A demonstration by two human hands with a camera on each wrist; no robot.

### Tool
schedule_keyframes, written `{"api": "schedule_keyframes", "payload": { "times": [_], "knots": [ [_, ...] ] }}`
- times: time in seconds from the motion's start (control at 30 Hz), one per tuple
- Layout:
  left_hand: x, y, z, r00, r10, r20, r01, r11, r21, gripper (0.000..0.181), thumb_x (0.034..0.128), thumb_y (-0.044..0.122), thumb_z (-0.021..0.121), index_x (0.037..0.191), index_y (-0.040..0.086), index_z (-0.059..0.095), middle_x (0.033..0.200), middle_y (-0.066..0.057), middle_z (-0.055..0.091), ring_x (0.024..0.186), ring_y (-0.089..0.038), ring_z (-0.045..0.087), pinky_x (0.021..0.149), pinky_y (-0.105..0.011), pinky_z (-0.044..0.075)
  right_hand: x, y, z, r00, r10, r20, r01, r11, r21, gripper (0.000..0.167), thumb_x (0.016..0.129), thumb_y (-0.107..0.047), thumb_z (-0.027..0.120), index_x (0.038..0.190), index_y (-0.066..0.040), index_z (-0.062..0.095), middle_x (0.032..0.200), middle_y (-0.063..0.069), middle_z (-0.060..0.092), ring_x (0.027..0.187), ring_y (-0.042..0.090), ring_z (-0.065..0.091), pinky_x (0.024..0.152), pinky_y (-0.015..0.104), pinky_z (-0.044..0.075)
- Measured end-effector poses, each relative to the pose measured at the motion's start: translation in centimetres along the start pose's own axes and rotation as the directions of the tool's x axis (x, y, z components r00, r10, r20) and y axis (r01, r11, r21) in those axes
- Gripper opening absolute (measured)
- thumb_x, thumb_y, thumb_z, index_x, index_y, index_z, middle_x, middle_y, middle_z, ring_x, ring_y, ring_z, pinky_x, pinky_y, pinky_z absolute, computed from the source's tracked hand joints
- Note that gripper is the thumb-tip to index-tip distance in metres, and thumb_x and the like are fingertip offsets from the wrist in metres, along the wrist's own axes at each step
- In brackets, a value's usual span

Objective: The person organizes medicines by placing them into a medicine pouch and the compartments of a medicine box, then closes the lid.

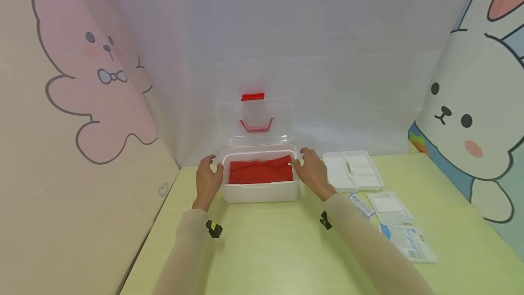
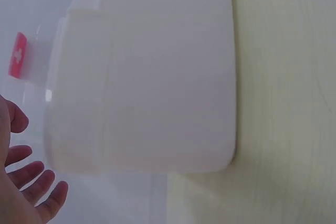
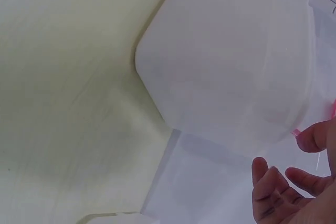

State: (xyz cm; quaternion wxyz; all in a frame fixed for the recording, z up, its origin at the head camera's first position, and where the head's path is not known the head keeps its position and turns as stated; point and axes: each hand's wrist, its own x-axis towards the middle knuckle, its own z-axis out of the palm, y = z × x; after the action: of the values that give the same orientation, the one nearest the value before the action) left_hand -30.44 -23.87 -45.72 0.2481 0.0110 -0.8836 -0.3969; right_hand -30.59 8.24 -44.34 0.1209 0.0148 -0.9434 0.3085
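Note:
A white plastic box (image 1: 260, 193) stands on the table with its clear lid (image 1: 229, 122) raised behind it. Inside lies a red fabric pouch (image 1: 260, 172) with a small metal zipper pull at its right end. My left hand (image 1: 208, 179) is beside the box's left end, thumb near the rim and fingers loosely bent, holding nothing. In the left wrist view, those fingers (image 2: 32, 183) are spread apart from the box wall. My right hand (image 1: 313, 170) is at the right end, its thumb by the rim near the zipper pull. Its thumb and fingers stand apart in the right wrist view.
Right of the box lies a white compartment tray (image 1: 362, 172). In front of it are a narrow blue-and-white packet (image 1: 361, 205), a clear packet with a white pad (image 1: 389, 207) and a packet marked "Surgical" (image 1: 409, 242). A white curtain (image 1: 327, 58) hangs behind.

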Motion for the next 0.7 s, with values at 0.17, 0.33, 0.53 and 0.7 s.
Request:
{"api": "schedule_keyframes", "payload": {
  "times": [0.17, 0.33, 0.53, 0.7],
  "knots": [
    [-0.1, 2.7, -0.9, 0.997, 0.081, -0.017, -0.081, 0.997, -0.011, 0.043, 0.0939, 0.023, 0.054, 0.132, 0.002, 0.053, 0.140, -0.017, 0.052, 0.131, -0.037, 0.048, 0.109, -0.054, 0.038, -0.2, -0.6, -2.0, 0.999, -0.022, -0.040, 0.022, 1.000, 0.000, 0.045, 0.096, -0.028, 0.050, 0.133, -0.003, 0.051, 0.123, 0.019, 0.060, 0.097, 0.036, 0.064, 0.079, 0.050, 0.055],
    [-0.7, 5.7, -1.5, 0.994, 0.098, 0.057, -0.098, 0.995, -0.004, 0.051, 0.0950, 0.029, 0.054, 0.141, 0.009, 0.046, 0.152, -0.011, 0.041, 0.140, -0.033, 0.038, 0.113, -0.055, 0.034, -0.6, -0.7, -3.6, 0.998, -0.046, -0.043, 0.046, 0.999, 0.007, 0.049, 0.097, -0.032, 0.049, 0.138, -0.004, 0.048, 0.135, 0.020, 0.054, 0.104, 0.039, 0.062, 0.086, 0.053, 0.053],
    [-1.9, 9.2, -2.2, 0.978, 0.191, 0.082, -0.191, 0.981, -0.005, 0.056, 0.0956, 0.031, 0.055, 0.146, 0.013, 0.042, 0.157, -0.007, 0.033, 0.143, -0.031, 0.034, 0.108, -0.057, 0.040, -1.0, -0.7, -5.4, 0.979, -0.176, -0.099, 0.182, 0.982, 0.059, 0.051, 0.097, -0.029, 0.052, 0.140, -0.003, 0.047, 0.144, 0.020, 0.048, 0.128, 0.039, 0.051, 0.106, 0.053, 0.042],
    [-2.9, 11.9, -2.1, 0.956, 0.289, 0.053, -0.289, 0.957, -0.010, 0.055, 0.0949, 0.029, 0.057, 0.146, 0.012, 0.043, 0.156, -0.007, 0.036, 0.141, -0.030, 0.036, 0.105, -0.055, 0.044, -1.6, -0.6, -7.6, 0.940, -0.286, -0.184, 0.301, 0.952, 0.057, 0.048, 0.095, -0.026, 0.057, 0.136, -0.002, 0.051, 0.141, 0.020, 0.052, 0.131, 0.039, 0.048, 0.107, 0.057, 0.039]
  ]
}}
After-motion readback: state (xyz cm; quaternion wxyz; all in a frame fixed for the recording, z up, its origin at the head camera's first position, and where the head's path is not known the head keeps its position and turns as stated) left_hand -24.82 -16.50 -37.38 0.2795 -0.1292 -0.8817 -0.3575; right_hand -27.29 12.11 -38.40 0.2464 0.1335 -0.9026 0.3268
